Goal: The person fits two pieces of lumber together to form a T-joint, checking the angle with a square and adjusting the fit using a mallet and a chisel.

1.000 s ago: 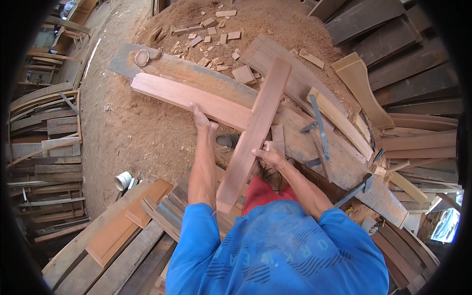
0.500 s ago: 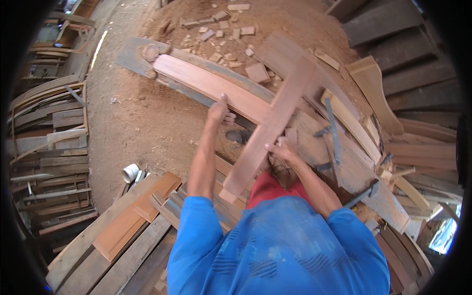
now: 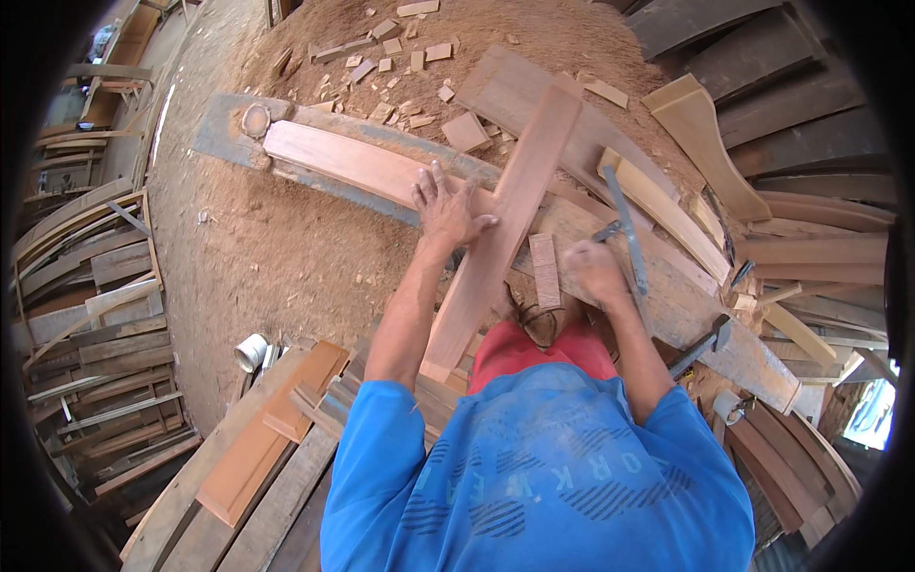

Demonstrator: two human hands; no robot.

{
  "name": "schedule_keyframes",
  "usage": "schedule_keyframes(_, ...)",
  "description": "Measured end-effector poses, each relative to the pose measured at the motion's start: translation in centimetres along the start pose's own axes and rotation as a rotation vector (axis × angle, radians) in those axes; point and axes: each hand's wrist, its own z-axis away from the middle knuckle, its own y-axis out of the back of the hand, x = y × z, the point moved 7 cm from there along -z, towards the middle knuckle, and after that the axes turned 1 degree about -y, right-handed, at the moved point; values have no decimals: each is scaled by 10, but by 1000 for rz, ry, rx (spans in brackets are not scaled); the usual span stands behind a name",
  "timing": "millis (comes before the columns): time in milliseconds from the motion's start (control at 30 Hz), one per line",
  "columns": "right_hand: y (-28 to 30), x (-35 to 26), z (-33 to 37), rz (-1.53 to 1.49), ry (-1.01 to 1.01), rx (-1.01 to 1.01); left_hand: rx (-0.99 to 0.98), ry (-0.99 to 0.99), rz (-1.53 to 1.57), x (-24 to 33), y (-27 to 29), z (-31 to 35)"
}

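My left hand (image 3: 445,214) lies open, fingers spread, where a crossing plank (image 3: 496,248) meets a long pinkish rail (image 3: 357,160). The rail rests along a grey wooden beam (image 3: 221,133), its far end against a round wooden stop (image 3: 255,120). The crossing plank lies at a slant, its near end by my legs. My right hand (image 3: 597,272) is off the plank, to its right, blurred with fingers curled in; whether it holds anything cannot be made out. Between it and the plank sits a small wood block (image 3: 544,270). A metal bar clamp (image 3: 624,229) lies just beyond that hand.
Wood offcuts (image 3: 384,112) and sawdust cover the ground ahead. A curved wooden piece (image 3: 710,143) leans at the right near stacked dark boards (image 3: 791,91). Left stand piled planks (image 3: 110,334). A white cup-like container (image 3: 252,352) sits by an orange-brown panel (image 3: 272,434).
My left hand has moved from the rail's near edge to press flat at the crossing. My right hand has let go of the crossing plank and moved right. The view has shifted slightly.
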Motion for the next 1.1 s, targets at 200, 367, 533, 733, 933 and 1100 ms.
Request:
schedule_keyframes(200,105,99,30,261,-443,130,-123,35,-14,11,-3,-7)
schedule_keyframes(367,101,113,10,269,-326,60,-139,65,-5,9,-9,-12)
schedule_keyframes(533,84,126,-24,361,-173,12,-191,101,-79,17,-7,-14)
schedule_keyframes(733,111,135,-16,149,-238,110,-150,127,-110,7,-14,-15)
schedule_keyframes(933,166,108,5,277,-162,248,-166,112,-131,24,-5,-13)
schedule_keyframes(1100,191,57,2,125,-227,256,24,-24,-36,25,-13,-5)
